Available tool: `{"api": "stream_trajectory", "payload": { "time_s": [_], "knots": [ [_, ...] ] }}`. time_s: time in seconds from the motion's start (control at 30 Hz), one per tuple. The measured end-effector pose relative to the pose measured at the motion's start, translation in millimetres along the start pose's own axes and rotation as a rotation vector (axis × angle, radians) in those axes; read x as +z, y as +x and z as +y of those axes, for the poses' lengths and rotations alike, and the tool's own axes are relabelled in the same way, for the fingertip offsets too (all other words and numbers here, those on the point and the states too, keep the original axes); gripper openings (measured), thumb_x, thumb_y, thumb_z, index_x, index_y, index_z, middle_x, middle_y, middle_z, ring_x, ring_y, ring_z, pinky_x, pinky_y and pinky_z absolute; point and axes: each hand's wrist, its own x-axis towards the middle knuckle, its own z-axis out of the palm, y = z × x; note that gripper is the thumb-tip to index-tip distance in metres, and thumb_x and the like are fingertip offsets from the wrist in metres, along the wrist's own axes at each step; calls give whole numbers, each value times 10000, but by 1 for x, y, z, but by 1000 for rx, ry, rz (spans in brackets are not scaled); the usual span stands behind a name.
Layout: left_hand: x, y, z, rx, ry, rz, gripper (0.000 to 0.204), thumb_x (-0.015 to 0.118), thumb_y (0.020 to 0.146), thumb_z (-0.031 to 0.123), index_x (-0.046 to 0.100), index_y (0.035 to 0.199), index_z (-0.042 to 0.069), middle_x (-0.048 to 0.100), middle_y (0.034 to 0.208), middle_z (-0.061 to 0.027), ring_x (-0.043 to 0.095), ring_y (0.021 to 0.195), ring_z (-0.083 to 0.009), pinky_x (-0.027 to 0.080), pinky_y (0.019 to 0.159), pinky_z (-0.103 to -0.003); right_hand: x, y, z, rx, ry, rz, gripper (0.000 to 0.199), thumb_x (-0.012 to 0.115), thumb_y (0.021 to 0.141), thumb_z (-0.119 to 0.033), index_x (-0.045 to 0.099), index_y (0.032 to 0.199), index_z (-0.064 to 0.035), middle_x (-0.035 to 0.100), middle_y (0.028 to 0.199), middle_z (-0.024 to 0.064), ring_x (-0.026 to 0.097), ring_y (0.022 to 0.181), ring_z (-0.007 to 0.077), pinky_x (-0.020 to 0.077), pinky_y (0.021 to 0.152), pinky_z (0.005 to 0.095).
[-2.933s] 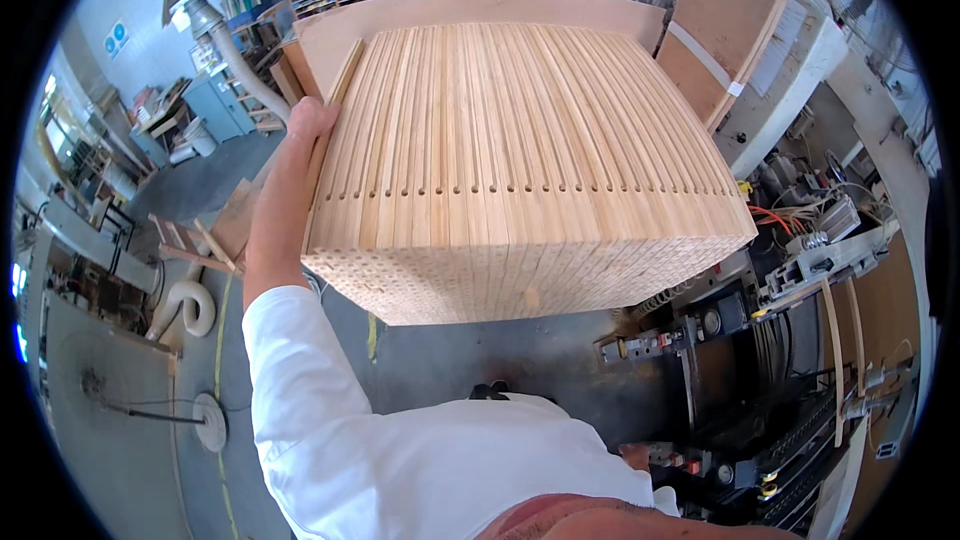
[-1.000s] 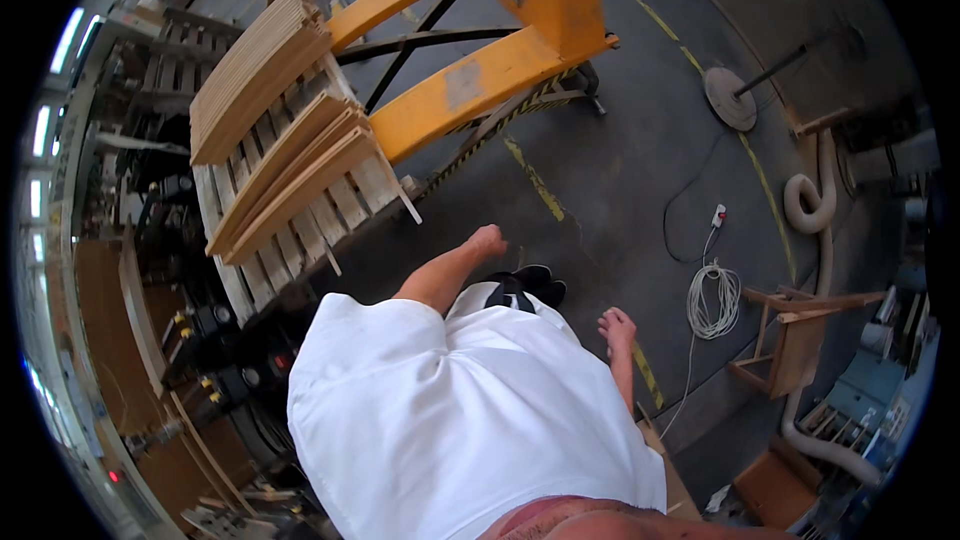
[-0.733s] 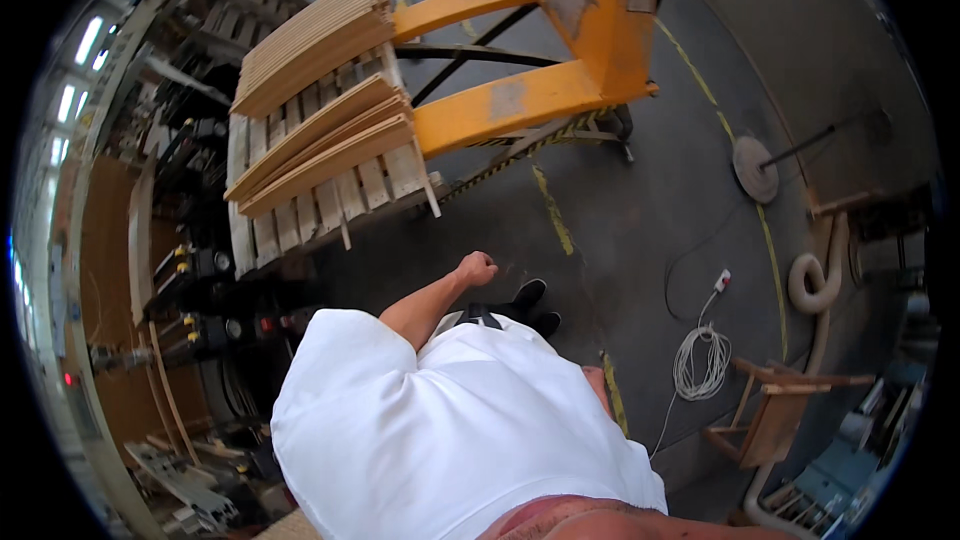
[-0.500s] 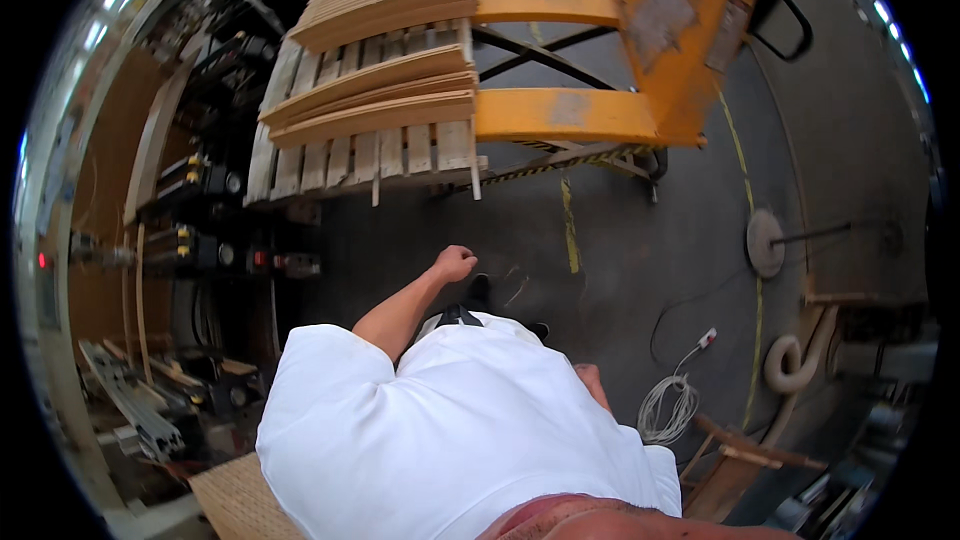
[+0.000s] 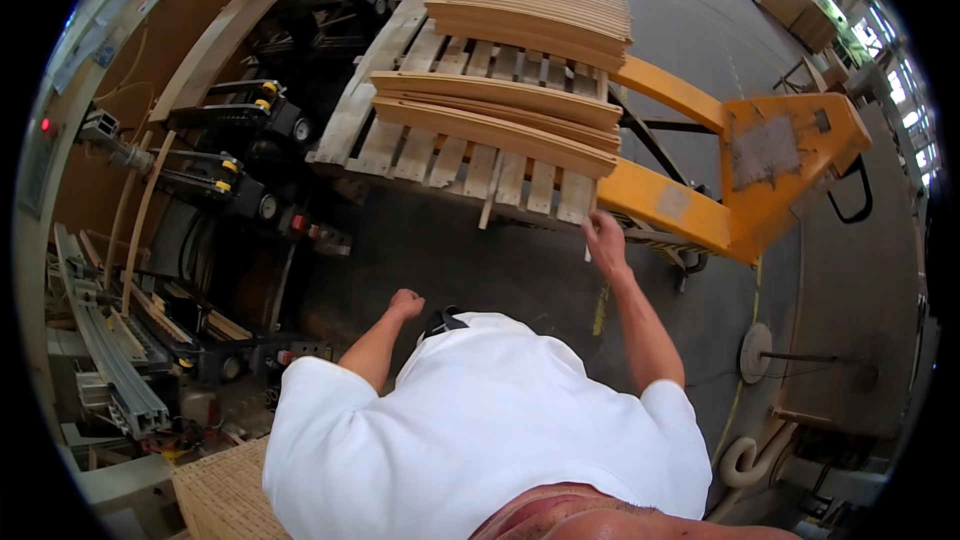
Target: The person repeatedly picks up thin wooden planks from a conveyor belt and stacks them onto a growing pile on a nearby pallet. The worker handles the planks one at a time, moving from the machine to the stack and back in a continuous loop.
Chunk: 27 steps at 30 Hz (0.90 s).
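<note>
My left hand [image 5: 405,303] hangs in front of my body, its fingers curled closed with nothing visible in them. At the near right corner of a wooden pallet [image 5: 350,145], my right hand [image 5: 605,243] has its fingers bent around the end of a thin wooden strip [image 5: 587,254]; most of that strip is hidden. A second wooden strip [image 5: 487,212] juts out from the pallet's near edge. On the pallet lie a near stack of curved wooden boards [image 5: 490,125] and a larger far stack of curved wooden boards [image 5: 530,15].
A yellow pallet lifter [image 5: 668,202] reaches under the pallet from the right. Machinery with black clamps [image 5: 235,180] lines the left side. Behind me at lower left stands a stack of wood pieces [image 5: 230,485]. A round-based stand [image 5: 755,352] is on the right floor.
My right hand has risen from beside my body and reached forward to the strip at the pallet's corner. My view has turned, so the pallet appears farther right. My left hand stays low and curled.
</note>
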Motion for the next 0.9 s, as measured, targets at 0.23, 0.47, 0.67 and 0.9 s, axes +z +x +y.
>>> {"api": "stream_trajectory", "payload": {
  "time_s": [0.23,0.47,0.67,0.9],
  "knots": [
    [-49,-8,-73,-143,-277,204,307,623,840,336,752,991,102,700,1091,-147,653,1057,-320,511,926,-399,96,225,-96,-520,-420,50,345,738,772,-220,606,1047,-58,583,1149,153,546,1085,358,445,899,465],
    [17,-41,-183,-333,-703,426,310,628,854,314,711,954,33,703,957,-184,684,912,-298,521,797,-404,172,334,-133,-517,-467,-183,185,644,812,-137,583,969,-60,593,974,173,564,991,372,442,838,466],
    [63,-90,-202,-479,-503,247,324,623,857,320,719,923,18,721,926,-161,682,934,-305,522,815,-405,188,344,-125,-480,-279,-283,152,616,851,-175,535,895,-54,606,863,176,583,862,395,449,725,458],
    [-81,-54,-238,-518,-564,721,263,591,879,274,685,925,33,688,907,-203,651,856,-379,514,763,-427,157,335,-184,-671,-354,-179,339,612,890,-112,593,1228,-98,663,1091,164,612,1033,367,490,857,465]
  ]
}}
